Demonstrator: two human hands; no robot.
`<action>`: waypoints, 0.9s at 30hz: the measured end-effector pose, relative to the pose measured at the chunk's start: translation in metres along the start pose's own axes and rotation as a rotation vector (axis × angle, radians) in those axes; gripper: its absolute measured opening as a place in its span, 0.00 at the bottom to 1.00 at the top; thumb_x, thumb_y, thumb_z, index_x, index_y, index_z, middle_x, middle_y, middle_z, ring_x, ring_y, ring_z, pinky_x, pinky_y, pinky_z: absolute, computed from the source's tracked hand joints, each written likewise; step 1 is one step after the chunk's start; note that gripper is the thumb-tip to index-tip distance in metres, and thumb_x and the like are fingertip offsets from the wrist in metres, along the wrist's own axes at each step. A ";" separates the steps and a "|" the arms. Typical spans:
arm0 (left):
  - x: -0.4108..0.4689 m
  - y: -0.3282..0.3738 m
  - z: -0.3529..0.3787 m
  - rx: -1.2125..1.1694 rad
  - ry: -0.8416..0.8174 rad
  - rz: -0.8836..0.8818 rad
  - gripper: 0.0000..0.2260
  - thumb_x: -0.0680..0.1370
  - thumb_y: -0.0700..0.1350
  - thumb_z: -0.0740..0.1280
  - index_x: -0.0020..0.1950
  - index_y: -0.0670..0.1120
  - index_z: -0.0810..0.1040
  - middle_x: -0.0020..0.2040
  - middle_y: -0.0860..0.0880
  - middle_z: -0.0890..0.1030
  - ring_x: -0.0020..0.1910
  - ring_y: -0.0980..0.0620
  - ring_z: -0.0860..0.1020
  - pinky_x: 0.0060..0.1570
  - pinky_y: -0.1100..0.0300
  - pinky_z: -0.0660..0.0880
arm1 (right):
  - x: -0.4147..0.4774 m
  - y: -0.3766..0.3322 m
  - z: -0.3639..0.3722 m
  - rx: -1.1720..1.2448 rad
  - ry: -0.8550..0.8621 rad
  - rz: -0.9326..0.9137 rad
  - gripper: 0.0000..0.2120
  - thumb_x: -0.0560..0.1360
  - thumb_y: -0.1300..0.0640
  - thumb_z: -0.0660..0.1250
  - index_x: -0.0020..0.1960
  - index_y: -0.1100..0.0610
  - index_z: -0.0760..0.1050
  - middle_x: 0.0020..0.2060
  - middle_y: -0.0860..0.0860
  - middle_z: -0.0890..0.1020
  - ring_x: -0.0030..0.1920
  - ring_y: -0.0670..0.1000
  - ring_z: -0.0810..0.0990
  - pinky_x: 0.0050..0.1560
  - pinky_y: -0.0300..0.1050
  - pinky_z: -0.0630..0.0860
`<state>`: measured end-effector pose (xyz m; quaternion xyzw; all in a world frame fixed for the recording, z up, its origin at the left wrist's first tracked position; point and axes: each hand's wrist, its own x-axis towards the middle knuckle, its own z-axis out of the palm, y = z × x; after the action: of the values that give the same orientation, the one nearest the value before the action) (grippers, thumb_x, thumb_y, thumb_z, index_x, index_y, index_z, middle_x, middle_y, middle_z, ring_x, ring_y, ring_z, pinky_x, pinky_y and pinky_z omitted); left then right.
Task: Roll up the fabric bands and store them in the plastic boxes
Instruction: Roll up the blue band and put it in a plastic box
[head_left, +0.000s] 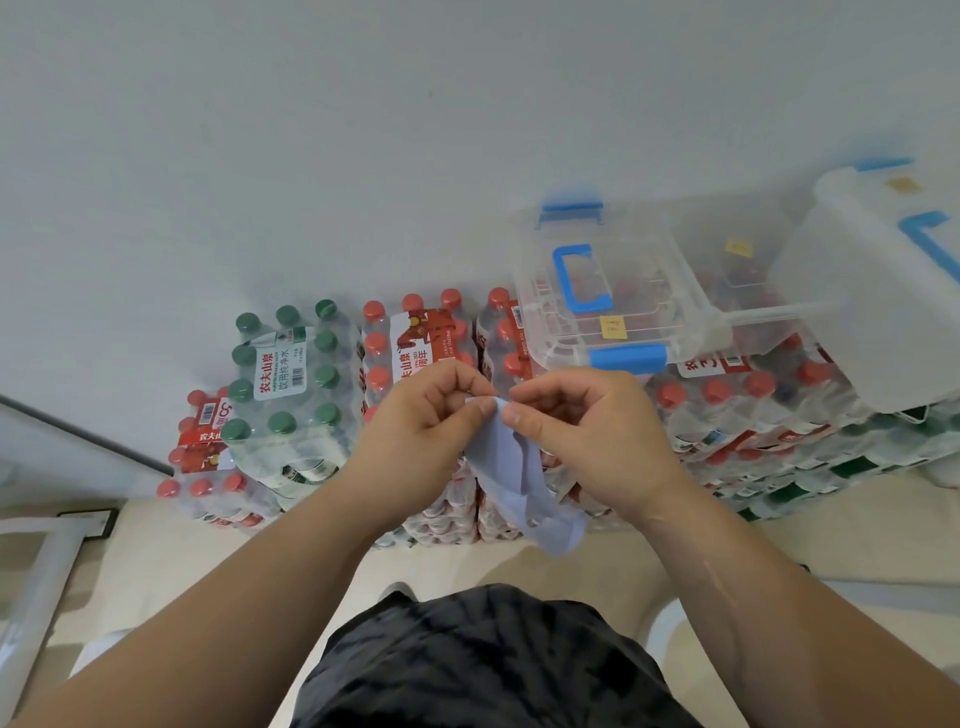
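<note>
I saw the bottle packs (296, 384) stacked on the floor (857, 545) at twelve o'clock, the plastic box (613, 291) atop them at one o'clock.

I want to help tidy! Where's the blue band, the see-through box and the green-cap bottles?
blue band (511, 467), head view, hanging middle.
see-through box (639, 283), head view, lid top.
green-cap bottles (278, 371), head view, white label.

A plain, pale lavender-blue for the fabric band (511, 467), and behind it the plastic box (613, 291) shows clear with a bright blue handle, blue latches and a small yellow sticker. Red caps top most of the bottle packs (415, 338), while the green-capped pack (291, 374) wears a white label with red lettering. Down low, the shorts (483, 660) are black with a mottled grey pattern, over a cream floor (156, 545).
</note>
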<state>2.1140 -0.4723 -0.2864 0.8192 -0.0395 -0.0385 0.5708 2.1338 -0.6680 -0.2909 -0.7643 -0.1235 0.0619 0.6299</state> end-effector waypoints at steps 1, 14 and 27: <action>-0.002 0.000 0.002 0.001 0.017 -0.003 0.04 0.81 0.48 0.67 0.48 0.53 0.81 0.39 0.41 0.81 0.39 0.41 0.79 0.41 0.42 0.78 | -0.001 -0.001 -0.001 0.008 -0.004 0.002 0.06 0.72 0.54 0.78 0.47 0.46 0.86 0.40 0.42 0.87 0.41 0.43 0.85 0.41 0.34 0.80; -0.005 0.008 0.008 -0.277 0.042 -0.042 0.05 0.78 0.46 0.70 0.48 0.54 0.86 0.39 0.49 0.86 0.40 0.52 0.83 0.40 0.60 0.80 | 0.000 0.000 -0.005 0.022 0.041 0.046 0.05 0.78 0.56 0.71 0.47 0.47 0.85 0.41 0.46 0.87 0.44 0.50 0.86 0.45 0.49 0.83; -0.004 0.012 0.015 -0.245 0.053 0.008 0.08 0.79 0.40 0.70 0.54 0.51 0.86 0.45 0.45 0.87 0.47 0.44 0.86 0.47 0.50 0.84 | -0.004 -0.002 -0.004 -0.024 0.100 -0.081 0.07 0.76 0.61 0.74 0.47 0.49 0.84 0.39 0.47 0.85 0.41 0.49 0.84 0.43 0.46 0.83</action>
<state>2.1086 -0.4902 -0.2800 0.7441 -0.0226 -0.0192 0.6675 2.1301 -0.6722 -0.2880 -0.7685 -0.1232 -0.0035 0.6279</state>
